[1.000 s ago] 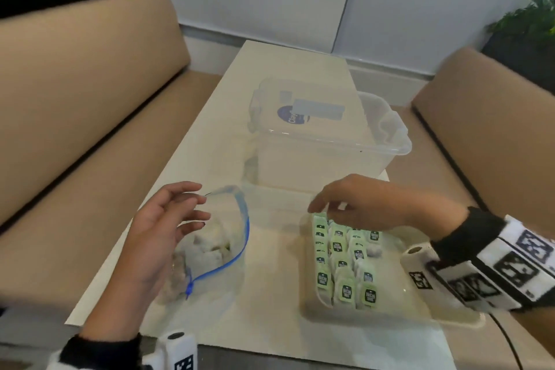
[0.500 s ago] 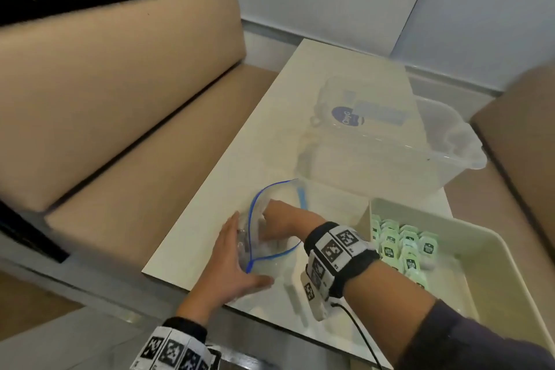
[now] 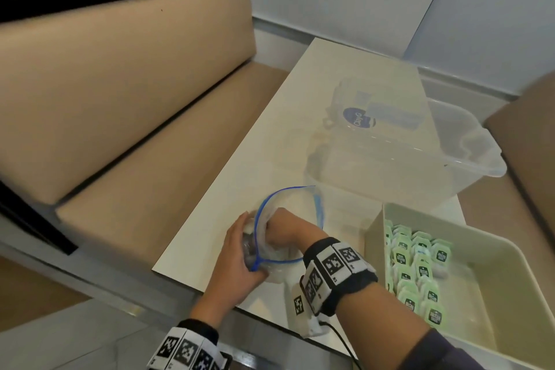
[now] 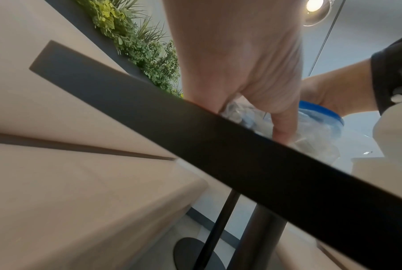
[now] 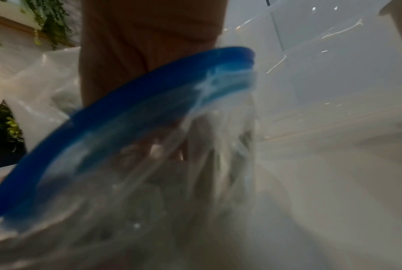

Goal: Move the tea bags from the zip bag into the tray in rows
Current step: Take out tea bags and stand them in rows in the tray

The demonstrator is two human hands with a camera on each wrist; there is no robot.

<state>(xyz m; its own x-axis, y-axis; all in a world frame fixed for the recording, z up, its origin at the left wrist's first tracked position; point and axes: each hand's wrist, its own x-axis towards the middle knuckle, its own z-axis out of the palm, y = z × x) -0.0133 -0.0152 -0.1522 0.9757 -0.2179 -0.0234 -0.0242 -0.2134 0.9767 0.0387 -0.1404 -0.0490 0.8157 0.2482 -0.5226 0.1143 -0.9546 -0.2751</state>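
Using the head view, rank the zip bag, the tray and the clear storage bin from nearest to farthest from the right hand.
1. zip bag: the right hand is reaching inside it, with the left hand steadying its outer side.
2. tray: to the right, holding rows of tea bags.
3. clear storage bin: farther back on the table.
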